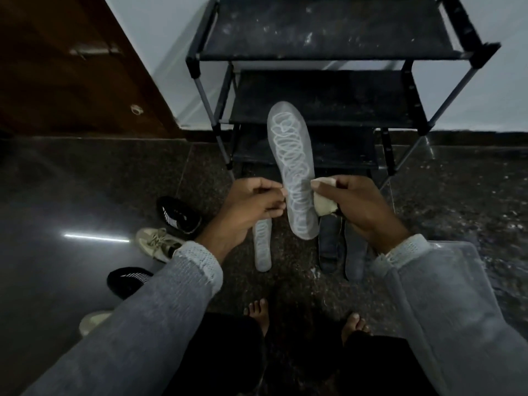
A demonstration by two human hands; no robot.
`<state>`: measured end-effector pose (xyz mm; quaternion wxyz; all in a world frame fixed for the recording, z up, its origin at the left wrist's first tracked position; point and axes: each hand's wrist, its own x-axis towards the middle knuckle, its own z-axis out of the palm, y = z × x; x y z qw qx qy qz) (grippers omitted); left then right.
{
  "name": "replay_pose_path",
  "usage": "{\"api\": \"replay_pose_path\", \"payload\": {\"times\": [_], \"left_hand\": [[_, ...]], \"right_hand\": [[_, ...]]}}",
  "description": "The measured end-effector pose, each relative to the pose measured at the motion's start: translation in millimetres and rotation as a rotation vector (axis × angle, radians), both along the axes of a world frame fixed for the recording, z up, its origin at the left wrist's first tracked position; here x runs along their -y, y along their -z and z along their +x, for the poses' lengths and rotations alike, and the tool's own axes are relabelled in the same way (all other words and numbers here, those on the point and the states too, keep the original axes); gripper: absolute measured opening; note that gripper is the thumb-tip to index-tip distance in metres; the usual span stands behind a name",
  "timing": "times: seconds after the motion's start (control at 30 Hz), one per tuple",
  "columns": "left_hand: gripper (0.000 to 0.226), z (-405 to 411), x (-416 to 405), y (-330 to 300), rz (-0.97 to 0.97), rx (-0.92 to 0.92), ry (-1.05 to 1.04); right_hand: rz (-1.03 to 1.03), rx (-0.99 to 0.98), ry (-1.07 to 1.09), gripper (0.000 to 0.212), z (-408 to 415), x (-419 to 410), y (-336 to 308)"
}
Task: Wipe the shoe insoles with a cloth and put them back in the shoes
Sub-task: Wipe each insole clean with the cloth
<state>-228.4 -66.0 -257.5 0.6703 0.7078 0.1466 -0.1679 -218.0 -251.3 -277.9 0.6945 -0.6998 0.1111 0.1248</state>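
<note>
1. The held insole [291, 170] is pale grey and translucent, with a looping white squiggle running down its length. It stands nearly upright between the 2 hands, its rounded toe end well above the grip and its heel end just below it.
2. The left hand [251, 204] pinches the insole's left edge between thumb and curled fingers, near the lower half of the insole.
3. The right hand [354, 204] grips a bunched cream cloth [323, 201], fingers curled round it, and presses the cloth against the insole's right edge, level with the left hand's pinch.
4. Below the left hand's grip, a second pale insole [262, 247] lies flat on the dark speckled floor [457, 210]. Below the right hand's grip lie 2 dark insoles [343, 247] side by side.
5. Left of the grip and lower, 4 shoes sit on the floor: a black striped shoe [178, 214], a cream laced shoe [157, 244], another black striped shoe [128, 281] partly under the left sleeve [160, 310], and a pale shoe [93, 321] at the sleeve's lower edge.
6. Behind the insole's toe end stands a black shoe rack [328, 32] with dusty shelves; open floor spreads to the right of the grip.
7. Both forearms, in grey knitted sleeves, reach forward and converge on the insole, wrists roughly level. 2 bare feet [258, 312] show below the hands.
</note>
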Motion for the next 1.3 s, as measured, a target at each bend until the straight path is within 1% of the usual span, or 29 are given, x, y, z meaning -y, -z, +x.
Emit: {"api": "replay_pose_path", "payload": {"times": [0.1,0.2,0.3,0.43,0.5,0.57,0.63,0.7,0.73,0.83,0.93,1.0,1.1,1.17,1.27,1.3], "left_hand": [[0.010,-12,-1,-1,0.001,-0.040,0.006],[0.011,-16,1,7,-0.012,-0.081,0.000],[0.013,-10,4,16,-0.050,-0.085,-0.031],[0.009,4,9,20,-0.064,-0.019,-0.007],[0.016,12,13,20,-0.112,0.000,-0.048],[0.029,19,15,22,-0.159,-0.020,-0.144],[0.050,24,15,26,-0.244,-0.078,-0.225],[0.066,29,15,28,-0.416,-0.129,-0.290],[0.070,32,14,27,-0.501,-0.143,-0.316],[0.071,35,16,23,-0.691,-0.152,-0.345],[0.080,34,17,25,-0.851,-0.158,-0.265],[0.083,35,17,26,-0.908,-0.160,-0.214],[0.081,35,18,27,-0.928,-0.156,-0.189],[0.078,34,17,27,-0.907,-0.150,-0.185],[0.075,34,19,27,-0.839,-0.160,-0.181],[0.073,33,21,27,-0.808,-0.158,-0.177]], "right_hand": [[-0.058,0.039,-0.026,0.012,-14,2,-2],[-0.060,0.040,-0.044,0.003,-16,4,0],[-0.026,0.045,-0.048,0.004,-8,8,-2],[0.000,0.020,-0.018,0.015,3,16,0],[0.021,-0.011,0.003,0.022,6,20,2],[0.052,-0.030,0.007,0.026,9,23,4],[0.083,-0.041,-0.026,0.023,9,24,2],[0.100,-0.058,-0.096,0.024,8,23,0],[0.107,-0.073,-0.136,0.025,6,22,-1],[0.110,-0.125,-0.275,0.032,0,16,-5],[0.089,-0.142,-0.355,0.031,-2,13,-10],[0.078,-0.138,-0.377,0.030,-2,14,-12],[0.001,-0.138,-0.421,0.029,-1,17,-16],[-0.112,-0.116,-0.405,0.024,1,19,-16],[-0.343,0.043,-0.196,0.010,10,21,-12],[-0.378,0.099,-0.123,0.008,13,21,-14]]}}
